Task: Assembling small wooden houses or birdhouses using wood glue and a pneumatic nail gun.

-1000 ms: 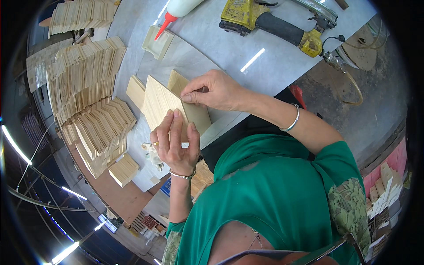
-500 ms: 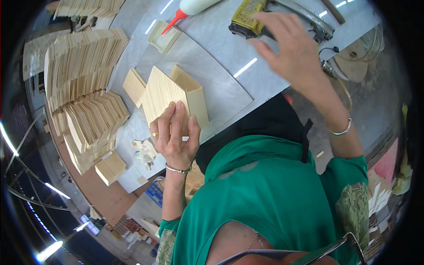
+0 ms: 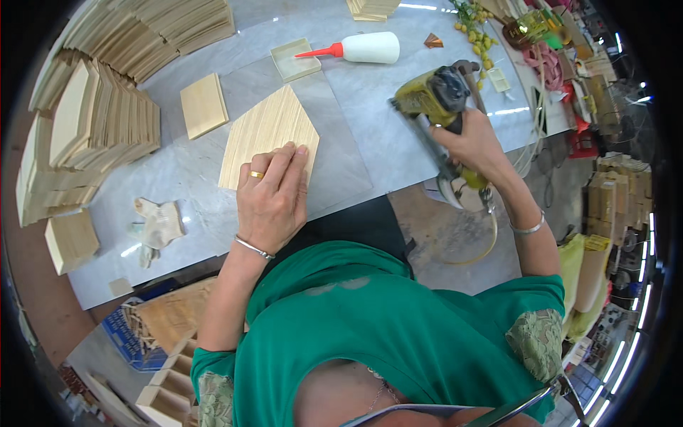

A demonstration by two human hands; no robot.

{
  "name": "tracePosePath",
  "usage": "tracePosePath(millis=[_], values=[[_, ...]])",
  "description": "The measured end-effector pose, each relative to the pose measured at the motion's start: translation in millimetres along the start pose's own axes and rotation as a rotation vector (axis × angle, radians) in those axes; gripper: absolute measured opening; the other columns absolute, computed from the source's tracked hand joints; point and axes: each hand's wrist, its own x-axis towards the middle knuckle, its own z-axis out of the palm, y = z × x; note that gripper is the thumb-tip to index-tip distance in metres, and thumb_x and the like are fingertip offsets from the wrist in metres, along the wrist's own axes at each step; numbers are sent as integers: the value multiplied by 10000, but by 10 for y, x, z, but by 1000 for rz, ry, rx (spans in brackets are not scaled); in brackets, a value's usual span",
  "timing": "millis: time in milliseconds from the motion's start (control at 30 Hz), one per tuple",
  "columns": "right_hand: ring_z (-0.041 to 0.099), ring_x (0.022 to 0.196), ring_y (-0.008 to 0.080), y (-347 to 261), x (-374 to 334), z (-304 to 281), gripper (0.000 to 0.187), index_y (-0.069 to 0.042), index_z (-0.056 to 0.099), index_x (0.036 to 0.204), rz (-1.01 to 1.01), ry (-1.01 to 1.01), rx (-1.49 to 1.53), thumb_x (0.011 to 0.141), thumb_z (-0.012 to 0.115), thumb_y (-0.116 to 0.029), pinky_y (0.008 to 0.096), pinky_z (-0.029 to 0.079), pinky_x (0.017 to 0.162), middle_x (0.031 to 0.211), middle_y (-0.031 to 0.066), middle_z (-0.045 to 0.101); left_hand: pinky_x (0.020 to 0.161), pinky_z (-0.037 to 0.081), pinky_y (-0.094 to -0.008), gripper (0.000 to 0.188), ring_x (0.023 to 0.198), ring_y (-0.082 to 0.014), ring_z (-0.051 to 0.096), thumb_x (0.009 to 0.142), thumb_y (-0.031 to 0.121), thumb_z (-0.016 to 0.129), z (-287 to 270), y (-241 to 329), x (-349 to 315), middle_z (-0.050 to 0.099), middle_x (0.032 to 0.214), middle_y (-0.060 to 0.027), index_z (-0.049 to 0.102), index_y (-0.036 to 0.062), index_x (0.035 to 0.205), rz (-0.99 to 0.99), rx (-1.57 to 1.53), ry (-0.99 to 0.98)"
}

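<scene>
My left hand [image 3: 270, 192] presses down on the near part of a pale wooden panel [image 3: 274, 124] with a pointed, house-like outline, its fingers drawn together over the right edge. The panel lies face up on a grey board; whatever is under it is hidden. In my right hand [image 3: 475, 148] is a yellow and black nail gun [image 3: 434, 94], gripped by the handle and raised over the right part of the table. An air hose [image 3: 491, 235] hangs from its rear end. To the panel's left lies a square wooden board [image 3: 203, 107].
A white glue bottle [image 3: 373, 48] with a red nozzle rests across a shallow tray [image 3: 284, 70]. Tall stacks of cut wooden panels [image 3: 110, 128] fill the left side. Near them lie a glove [image 3: 162, 226] and a wooden block [image 3: 72, 240]. Small yellow fruits [image 3: 478, 37] sit at the back right.
My right hand has taken hold of the nail gun and lifted it from the table. My left hand stays on the wooden piece, whose open side no longer shows. The view has turned rightward.
</scene>
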Motion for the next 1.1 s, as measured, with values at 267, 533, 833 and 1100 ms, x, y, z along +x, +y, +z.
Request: tracePosePath(millis=[267, 533, 833, 1100], values=[[525, 589, 119, -1018, -122, -369, 370, 38, 679, 958, -60, -444, 268, 759, 727, -270, 319, 461, 574, 684, 98, 644, 721, 422, -341, 373, 907, -219, 561, 739, 66, 659, 52, -46, -39, 600, 1099, -104, 630, -25, 1101, 35, -49, 36], [560, 632, 134, -1199, -40, -362, 353, 41, 675, 967, -59, -535, 171, 770, 723, -248, 322, 477, 625, 727, 111, 665, 730, 424, -338, 388, 908, -217, 553, 737, 69, 652, 43, -52, -52, 598, 1092, -103, 621, -39, 1108, 20, -70, 35], [572, 602, 157, -1213, -22, -325, 332, 58, 672, 920, -149, -496, 136, 770, 726, -233, 333, 472, 601, 686, 133, 653, 724, 414, -336, 388, 894, -228, 547, 735, 36, 655, 26, -46, -51, 608, 1089, -76, 634, 10, 1122, -16, -108, 28], [542, 520, 198, -1212, 37, -309, 345, 88, 645, 810, -248, -483, 37, 753, 736, -239, 352, 450, 551, 567, 165, 574, 754, 422, -345, 438, 876, -257, 550, 748, -49, 586, -35, -114, -55, 623, 1045, -92, 587, 14, 1181, -64, -254, 20]])
